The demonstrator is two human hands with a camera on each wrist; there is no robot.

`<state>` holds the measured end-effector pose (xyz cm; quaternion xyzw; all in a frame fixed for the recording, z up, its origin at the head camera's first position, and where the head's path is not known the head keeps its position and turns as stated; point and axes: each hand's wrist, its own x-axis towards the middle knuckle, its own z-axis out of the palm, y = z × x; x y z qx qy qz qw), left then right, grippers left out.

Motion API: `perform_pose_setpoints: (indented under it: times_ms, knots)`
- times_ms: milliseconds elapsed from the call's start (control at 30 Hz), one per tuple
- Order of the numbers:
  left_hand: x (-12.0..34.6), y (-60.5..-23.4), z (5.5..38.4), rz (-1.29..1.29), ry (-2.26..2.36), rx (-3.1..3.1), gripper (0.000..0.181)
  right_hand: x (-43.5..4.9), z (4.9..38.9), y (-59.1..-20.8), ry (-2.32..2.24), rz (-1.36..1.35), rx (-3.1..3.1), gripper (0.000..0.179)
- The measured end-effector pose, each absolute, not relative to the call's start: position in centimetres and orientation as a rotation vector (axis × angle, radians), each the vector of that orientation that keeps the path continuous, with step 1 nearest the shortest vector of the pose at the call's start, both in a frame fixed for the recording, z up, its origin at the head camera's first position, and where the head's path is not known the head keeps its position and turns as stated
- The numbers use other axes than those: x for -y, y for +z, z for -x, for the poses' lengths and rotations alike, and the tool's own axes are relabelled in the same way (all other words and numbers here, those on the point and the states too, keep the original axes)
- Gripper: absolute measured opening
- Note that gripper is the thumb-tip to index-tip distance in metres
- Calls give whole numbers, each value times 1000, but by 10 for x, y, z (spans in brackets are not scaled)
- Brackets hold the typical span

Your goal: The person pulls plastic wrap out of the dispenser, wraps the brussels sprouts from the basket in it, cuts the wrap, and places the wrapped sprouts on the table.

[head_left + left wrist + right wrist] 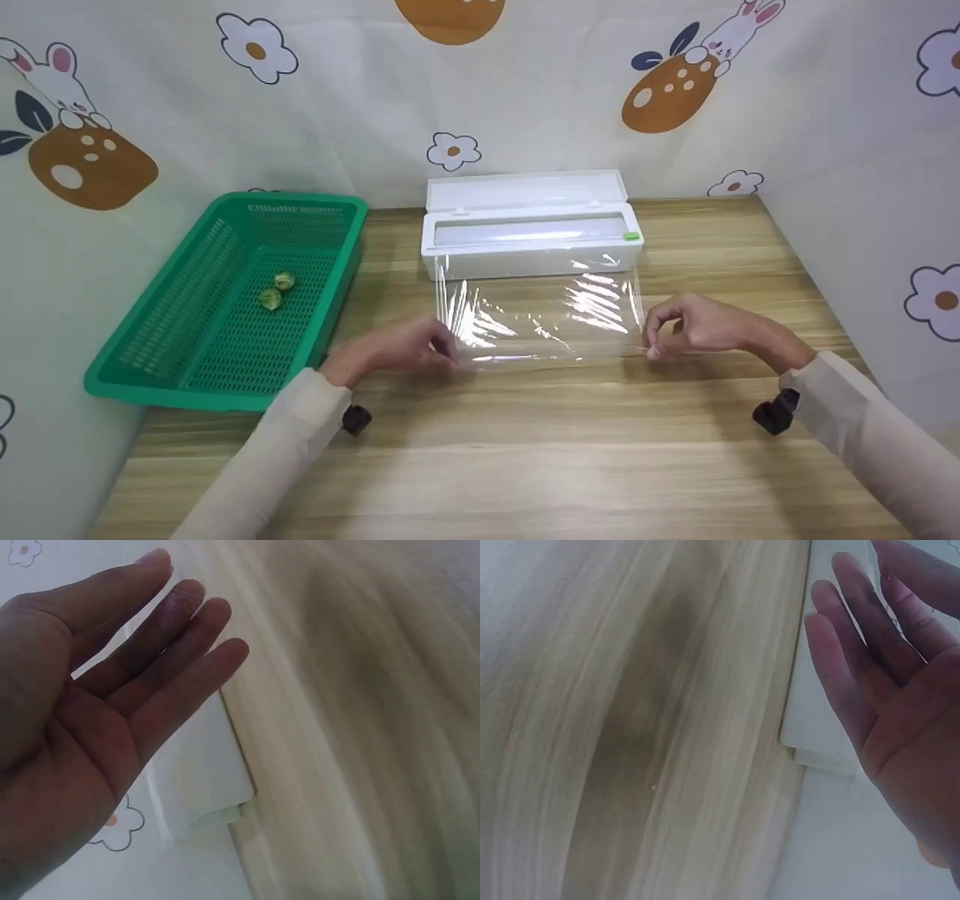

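A sheet of clear cling film [536, 315] stretches toward the person from a white cling film dispenser box [532, 262], whose lid [525, 191] stands raised at the back. The left hand [409, 345] pinches the film's near left corner between thumb and forefinger. At the near right corner, the right hand [701, 324] pinches the film the same way. Both wrist views show the palms, with the other fingers of the left hand [112, 682] and right hand [900, 682] loosely extended. A small green slider [631, 236] sits at the box's right end.
To the left stands a green plastic basket [345, 277] with two small round green-brown things [271, 299] inside, close to the left forearm. A patterned cloth [360, 97] backs the wooden table [525, 465]. Dark wrist cameras [777, 412] hang below both sleeves.
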<state>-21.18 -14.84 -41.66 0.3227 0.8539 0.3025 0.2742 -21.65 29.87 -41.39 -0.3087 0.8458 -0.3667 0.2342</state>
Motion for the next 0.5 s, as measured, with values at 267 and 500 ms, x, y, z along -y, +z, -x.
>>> perform_pose_setpoints:
  times_ms: [267, 500]
  knots:
    - [145, -435, 205, -915, 707, -2407, 4, -294, 216, -436, -1037, 808, -2368, 11]
    - [147, -445, 206, -910, 709, -2463, 4, -293, 214, -450, -911, 803, -2437, 12]
